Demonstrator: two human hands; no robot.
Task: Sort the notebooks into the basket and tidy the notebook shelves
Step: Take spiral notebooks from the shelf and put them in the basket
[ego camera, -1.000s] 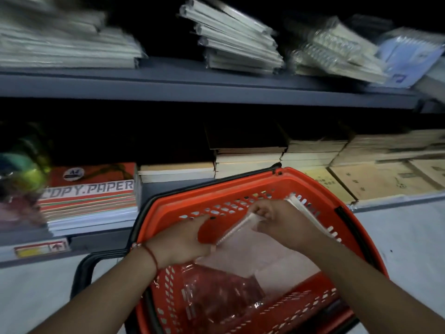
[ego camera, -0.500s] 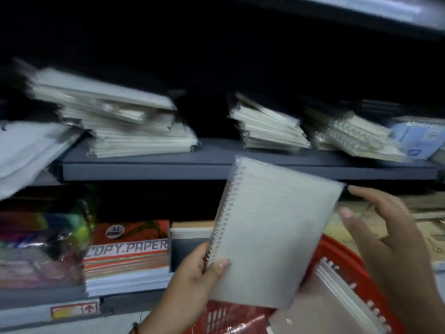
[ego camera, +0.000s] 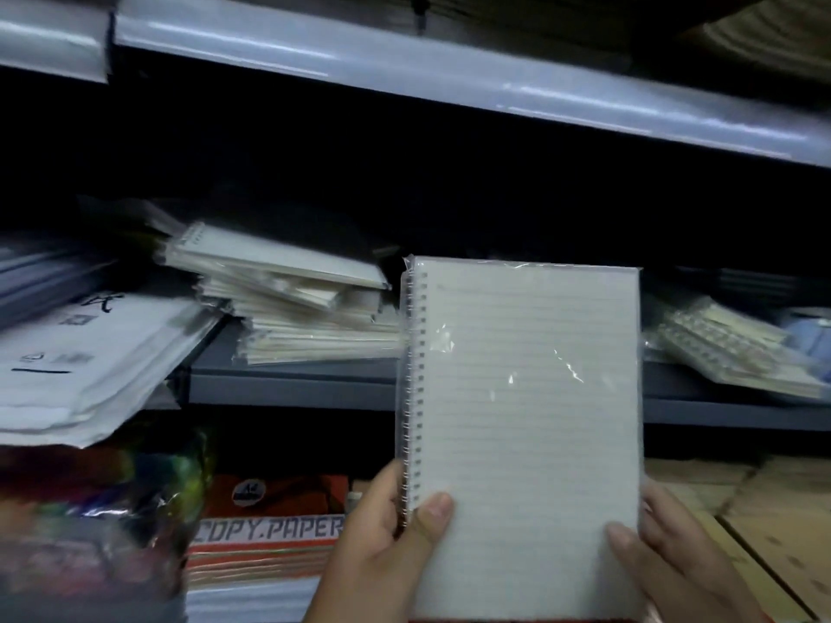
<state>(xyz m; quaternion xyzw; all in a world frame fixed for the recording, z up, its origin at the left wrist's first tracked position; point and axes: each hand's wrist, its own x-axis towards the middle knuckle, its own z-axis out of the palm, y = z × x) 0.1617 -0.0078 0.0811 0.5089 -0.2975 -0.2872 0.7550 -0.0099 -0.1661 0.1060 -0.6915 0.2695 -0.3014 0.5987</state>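
Observation:
A plastic-wrapped spiral notebook [ego camera: 526, 420] with lined pages stands upright in front of the shelves. My left hand [ego camera: 382, 537] grips its lower left corner by the wire spine, thumb on the front. My right hand [ego camera: 670, 555] holds the lower right edge, thumb on the front and fingers behind. Behind it, on the grey middle shelf [ego camera: 288, 384], lies an untidy pile of similar wrapped notebooks [ego camera: 292, 299]. A second pile of spiral notebooks [ego camera: 728, 353] lies on the right. The basket is out of view.
White paper packs [ego camera: 76, 366] slump at the left. Below sit a ream marked COPY PAPER [ego camera: 270, 532], shiny coloured packets [ego camera: 90, 510] and brown paper-covered books [ego camera: 764, 510]. A grey upper shelf edge [ego camera: 449, 78] runs overhead.
The view has risen from the orange basket to the shelves. The notebook came up out of the basket in my left hand, and my right hand has now taken hold of its right edge.

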